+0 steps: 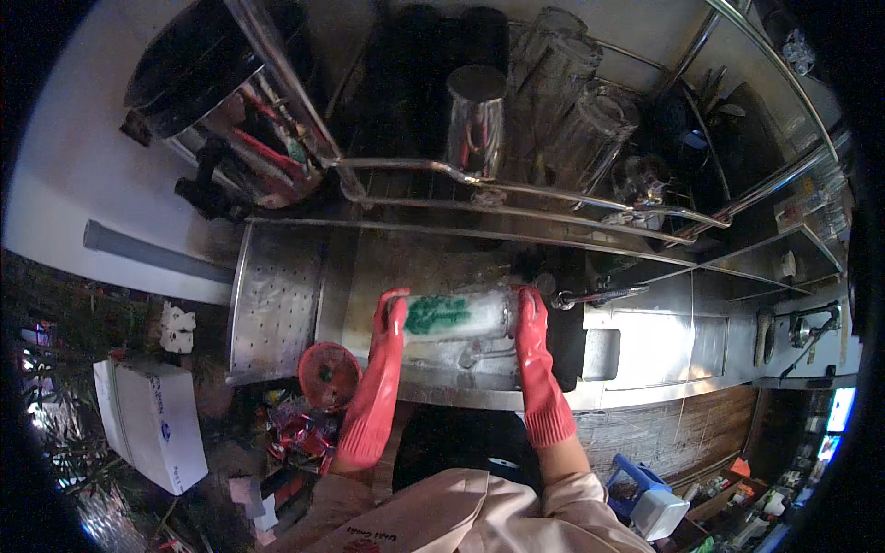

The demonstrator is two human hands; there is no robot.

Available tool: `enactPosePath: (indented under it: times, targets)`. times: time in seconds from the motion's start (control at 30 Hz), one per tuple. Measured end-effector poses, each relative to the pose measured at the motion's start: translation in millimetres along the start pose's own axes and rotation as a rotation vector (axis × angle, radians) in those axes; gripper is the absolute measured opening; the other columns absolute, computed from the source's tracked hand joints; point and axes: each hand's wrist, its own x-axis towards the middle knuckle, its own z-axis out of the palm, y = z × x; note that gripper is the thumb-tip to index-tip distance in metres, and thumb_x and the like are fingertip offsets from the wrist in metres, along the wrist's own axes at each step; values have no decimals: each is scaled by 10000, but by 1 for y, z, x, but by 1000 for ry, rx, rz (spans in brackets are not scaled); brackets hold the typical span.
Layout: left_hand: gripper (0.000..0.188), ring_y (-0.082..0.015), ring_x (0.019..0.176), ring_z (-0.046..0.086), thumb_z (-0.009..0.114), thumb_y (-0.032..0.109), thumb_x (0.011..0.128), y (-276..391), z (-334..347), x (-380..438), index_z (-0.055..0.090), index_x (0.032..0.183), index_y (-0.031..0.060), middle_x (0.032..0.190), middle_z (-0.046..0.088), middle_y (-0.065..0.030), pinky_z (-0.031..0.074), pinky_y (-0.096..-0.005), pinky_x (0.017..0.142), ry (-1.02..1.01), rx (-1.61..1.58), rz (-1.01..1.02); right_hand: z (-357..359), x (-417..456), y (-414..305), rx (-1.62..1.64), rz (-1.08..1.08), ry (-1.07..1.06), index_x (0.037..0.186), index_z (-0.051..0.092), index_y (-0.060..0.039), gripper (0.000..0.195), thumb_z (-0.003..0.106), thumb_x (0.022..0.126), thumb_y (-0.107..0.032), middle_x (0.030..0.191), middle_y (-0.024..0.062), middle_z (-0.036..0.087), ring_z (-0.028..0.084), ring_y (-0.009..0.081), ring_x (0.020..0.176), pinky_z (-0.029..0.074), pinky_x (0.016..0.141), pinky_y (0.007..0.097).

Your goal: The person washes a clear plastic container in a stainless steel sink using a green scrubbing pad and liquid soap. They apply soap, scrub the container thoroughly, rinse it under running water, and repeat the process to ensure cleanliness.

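Observation:
My left hand, in a long pink rubber glove, grips the left end of a wet clear pitcher or large jar. Green print or a green pad shows on or through its wall; I cannot tell which. My right hand, gloved alike, holds the other end. The vessel lies sideways over a stainless steel sink, with a handle-like loop visible below it. A faucet stands just right of my right hand. Near my left forearm is a red plastic basket or bowl.
Overhead, a metal rack holds a steel cup and glass pitchers. A perforated steel drainboard adjoins the sink at left, a steel counter at right. A white box and a blue stool-like object stand lower down.

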Motion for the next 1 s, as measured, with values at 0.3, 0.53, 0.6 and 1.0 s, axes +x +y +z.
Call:
enactPosePath:
  times: [0.3,0.53,0.6,1.0]
  targets:
    - [555,-196,1210,503,573,388,962,-37,-7,11,459,1431,114,1414,493,-94,426,-348,998,55,44,-126,14,24,17,13,-197,148,1339,551,0,599,408,1002,-474,1324,212,574,521,321,1237,371,1073,395]
    - [496,-261,1191,578,494,330,990,91,37,-23,489,1380,23,1486,440,-151,393,-385,1080,165,265,-289,13,-7,17,-36,-82,160,1385,491,1,640,410,997,-502,1329,207,570,517,315,1252,380,1064,382]
    - [496,-258,1187,578,513,335,984,33,3,-5,494,1374,29,1461,462,-145,403,-386,1070,144,138,-27,15,22,-3,-55,-214,179,1382,490,-4,643,417,995,-512,1287,199,600,561,312,1193,412,1036,379]
    - [501,-238,1160,581,627,363,946,3,-16,6,530,1336,65,1312,590,-109,458,-397,1007,394,256,24,38,-2,15,73,-162,128,1253,597,-15,569,373,1013,-479,1266,154,621,551,260,1180,369,1056,369]
